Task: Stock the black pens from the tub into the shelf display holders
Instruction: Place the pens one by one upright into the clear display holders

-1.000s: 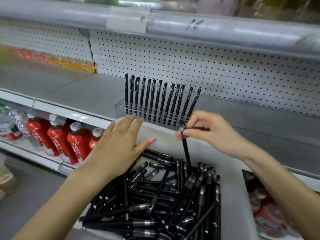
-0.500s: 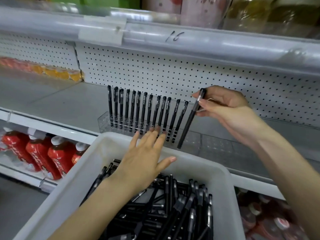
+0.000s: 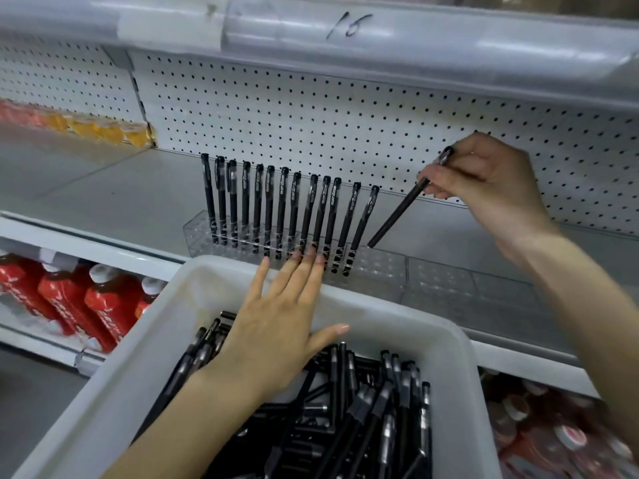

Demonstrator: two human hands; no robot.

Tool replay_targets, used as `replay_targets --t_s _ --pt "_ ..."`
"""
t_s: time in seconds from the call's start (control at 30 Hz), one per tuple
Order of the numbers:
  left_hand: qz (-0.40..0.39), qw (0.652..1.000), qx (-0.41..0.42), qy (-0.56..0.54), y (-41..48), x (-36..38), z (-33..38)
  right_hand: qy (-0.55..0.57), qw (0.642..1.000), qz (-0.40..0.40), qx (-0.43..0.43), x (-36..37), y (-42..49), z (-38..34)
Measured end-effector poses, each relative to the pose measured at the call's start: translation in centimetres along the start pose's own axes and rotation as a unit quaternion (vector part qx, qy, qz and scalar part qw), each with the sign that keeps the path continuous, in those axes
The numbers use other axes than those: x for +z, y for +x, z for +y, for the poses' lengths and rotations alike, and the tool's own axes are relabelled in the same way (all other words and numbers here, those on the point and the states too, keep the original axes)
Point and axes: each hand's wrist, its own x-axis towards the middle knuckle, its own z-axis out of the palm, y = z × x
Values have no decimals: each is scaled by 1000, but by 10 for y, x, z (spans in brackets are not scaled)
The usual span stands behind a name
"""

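Right hand (image 3: 491, 188) pinches one black pen (image 3: 401, 216) near its cap, tip down just right of the standing row (image 3: 294, 209), probably aiming for the next free hole in the clear holder (image 3: 197, 233). Left hand (image 3: 287, 319) lies flat and empty across the tub (image 3: 449, 337) rim with its fingertips at the holder's front, likely to steady it, though contact is unclear.

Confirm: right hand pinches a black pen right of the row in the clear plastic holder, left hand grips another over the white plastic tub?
Not quite. In the head view the left hand holds nothing; its fingers lie straight over the white plastic tub. The rest stands.
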Motion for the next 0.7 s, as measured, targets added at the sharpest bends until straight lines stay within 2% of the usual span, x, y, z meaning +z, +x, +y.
replay_targets --t_s 0.3,0.43,0.7 --pt "17 1000 -3 3 -1 1 1 -52 998 -17 -10 14 5 9" --pt "12 1000 -3 7 0 1 1 -102 993 -51 -17 23 7 11" --pt "22 1000 -8 -2 -1 1 2 -127 988 -90 4 34 1 28"
